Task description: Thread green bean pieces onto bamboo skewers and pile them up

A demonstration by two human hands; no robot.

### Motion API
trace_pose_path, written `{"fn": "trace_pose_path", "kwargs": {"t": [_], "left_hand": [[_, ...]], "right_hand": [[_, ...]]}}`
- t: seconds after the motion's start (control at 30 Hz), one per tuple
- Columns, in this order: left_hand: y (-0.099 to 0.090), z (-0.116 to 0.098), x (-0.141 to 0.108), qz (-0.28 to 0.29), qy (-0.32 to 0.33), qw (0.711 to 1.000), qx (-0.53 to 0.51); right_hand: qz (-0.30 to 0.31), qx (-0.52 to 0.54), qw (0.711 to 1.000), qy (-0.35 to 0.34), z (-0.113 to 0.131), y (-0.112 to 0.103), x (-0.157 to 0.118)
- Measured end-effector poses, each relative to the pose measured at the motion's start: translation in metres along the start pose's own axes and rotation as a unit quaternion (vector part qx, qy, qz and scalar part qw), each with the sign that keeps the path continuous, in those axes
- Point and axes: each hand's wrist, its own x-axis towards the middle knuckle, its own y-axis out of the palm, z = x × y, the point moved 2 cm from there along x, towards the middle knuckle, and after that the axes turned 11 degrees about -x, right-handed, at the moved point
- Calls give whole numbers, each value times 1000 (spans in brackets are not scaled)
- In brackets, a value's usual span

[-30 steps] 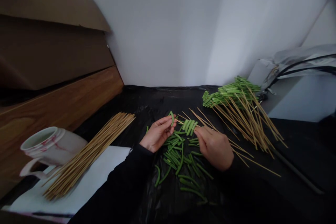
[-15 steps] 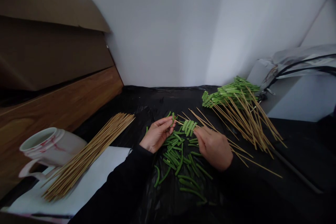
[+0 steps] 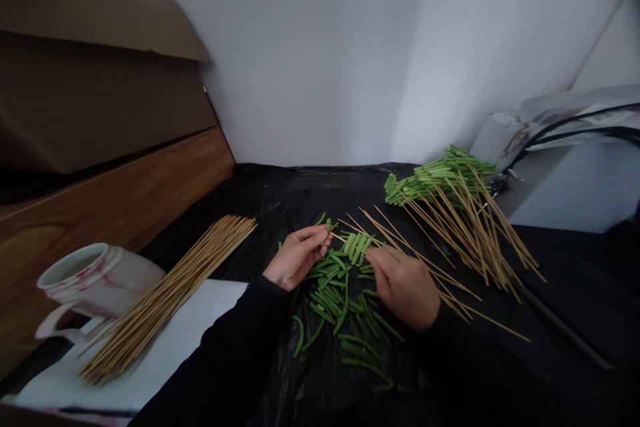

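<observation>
My right hand is closed round a thin wooden skewer, which carries several short green stem pieces in a row just beyond the fingertips. The skewer's bare tip points left toward my left hand. Between thumb and fingers of the left hand is one green stem piece, held upright at the skewer's point. Whether the tip has gone into it I cannot tell. Below both hands, loose cut green stems lie scattered on black plastic sheeting.
A bundle of skewers rests on white paper beside a mug at left. At right, more skewers lean against a pile of threaded green stems. A cardboard box stands back left, a white wall behind.
My right hand has shifted slightly left and down with the loaded skewer. My left hand has barely moved and still pinches the stem piece, now a little lower.
</observation>
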Motion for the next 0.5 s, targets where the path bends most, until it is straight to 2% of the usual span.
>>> {"fn": "trace_pose_path", "kwargs": {"t": [0.27, 0.5], "left_hand": [[-1, 2, 1, 16, -2, 1000, 15], [0, 3, 1, -4, 24, 999, 33]], "right_hand": [[12, 12, 1000, 20, 2, -1, 0], [15, 7, 1000, 24, 3, 0, 1]]}}
